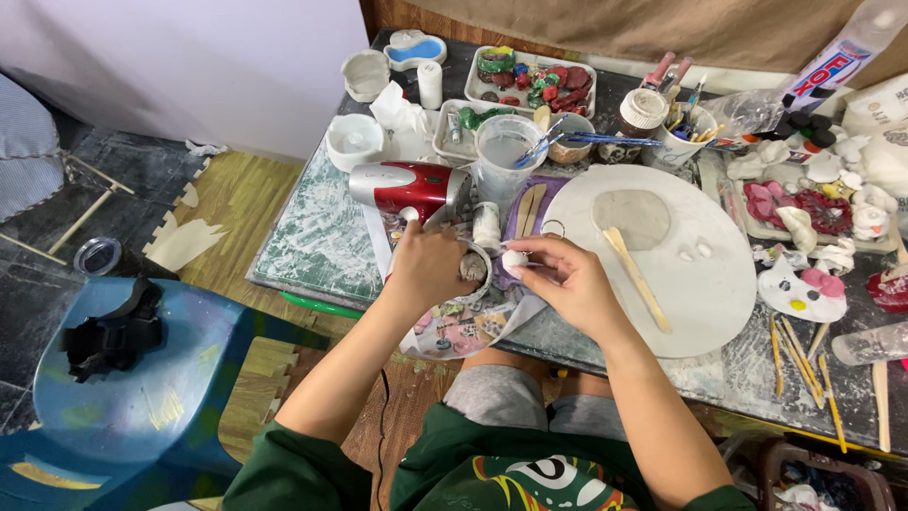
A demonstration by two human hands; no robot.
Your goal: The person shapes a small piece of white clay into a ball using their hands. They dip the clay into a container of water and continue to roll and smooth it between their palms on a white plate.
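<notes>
My left hand (427, 268) is closed around a small grey clay piece with a pale band (476, 269), held just above the near edge of the work table. My right hand (567, 281) pinches a small white ball of clay (515, 257) between thumb and fingers, right beside the piece in the left hand. Both hands hover over a sheet of printed paper (461, 331) that hangs off the table edge. A round white board (705, 284) lies just right of my right hand, with a flat grey clay disc (634, 216) and a wooden modelling stick (637, 278) on it.
A red and silver hair dryer (409, 189) lies behind my left hand. A plastic cup of water (507, 156), tubs with brushes (681, 132) and trays of coloured clay pieces (534, 83) stand further back. Painted clay figures (813, 213) and wooden tools (804, 364) crowd the right. A blue stool (142, 378) stands left.
</notes>
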